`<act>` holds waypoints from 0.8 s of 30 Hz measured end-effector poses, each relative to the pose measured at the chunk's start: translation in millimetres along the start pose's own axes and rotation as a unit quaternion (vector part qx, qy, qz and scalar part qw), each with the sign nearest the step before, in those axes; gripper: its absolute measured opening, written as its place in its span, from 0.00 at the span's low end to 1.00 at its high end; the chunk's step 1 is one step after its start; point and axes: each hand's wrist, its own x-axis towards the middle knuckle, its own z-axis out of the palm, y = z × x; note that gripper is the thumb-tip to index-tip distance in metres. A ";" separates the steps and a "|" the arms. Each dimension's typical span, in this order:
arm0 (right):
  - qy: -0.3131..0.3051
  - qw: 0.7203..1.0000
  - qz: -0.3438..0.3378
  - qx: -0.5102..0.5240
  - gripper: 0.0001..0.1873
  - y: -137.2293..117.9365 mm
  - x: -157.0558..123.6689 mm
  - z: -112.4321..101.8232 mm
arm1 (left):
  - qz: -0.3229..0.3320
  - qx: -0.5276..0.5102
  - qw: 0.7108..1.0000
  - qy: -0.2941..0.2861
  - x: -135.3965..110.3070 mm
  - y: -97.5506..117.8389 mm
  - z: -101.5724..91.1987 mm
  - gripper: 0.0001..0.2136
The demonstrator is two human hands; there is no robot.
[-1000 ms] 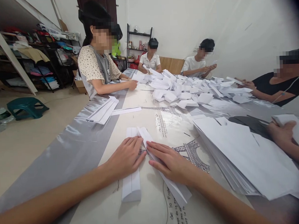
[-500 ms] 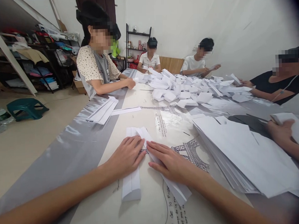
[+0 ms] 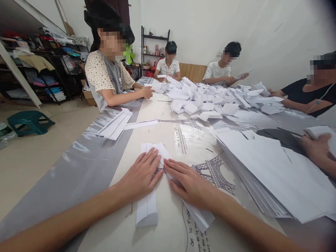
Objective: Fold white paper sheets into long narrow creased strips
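Note:
Two folded white paper strips lie in front of me on the printed tablecloth [image 3: 123, 201], their far ends meeting. My left hand [image 3: 143, 172] rests flat over the upper part of the left paper strip [image 3: 146, 211], fingers stretched forward. Over the right paper strip [image 3: 200, 215], which slants toward me, lies my right hand [image 3: 188, 178] with its fingers extended and pressing down. The fingertips of both hands come close together near the far ends. Parts of both strips are hidden under my palms.
A stack of white paper sheets [image 3: 268, 170] lies to my right, beside a co-worker's hand [image 3: 317, 146]. Folded papers [image 3: 115, 124] sit at the left edge. A big heap of folded paper pieces [image 3: 211, 97] covers the far side. Several people sit around the table.
My fingers have shifted slightly over the paper strips, which stay nearly in place. The co-worker at the left has opened a hand a little near some paper.

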 end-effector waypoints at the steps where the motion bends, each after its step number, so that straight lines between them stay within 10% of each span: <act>1: 0.000 1.000 0.000 -0.001 0.29 -0.3 0.0 0.2 | -0.001 0.001 1.000 -0.002 0.6 0.3 -1.0 0.24; 24: -0.001 1.000 -0.005 0.024 0.26 -2.7 -1.9 -1.0 | 0.033 0.014 0.999 -0.008 12.4 -12.5 -9.5 0.21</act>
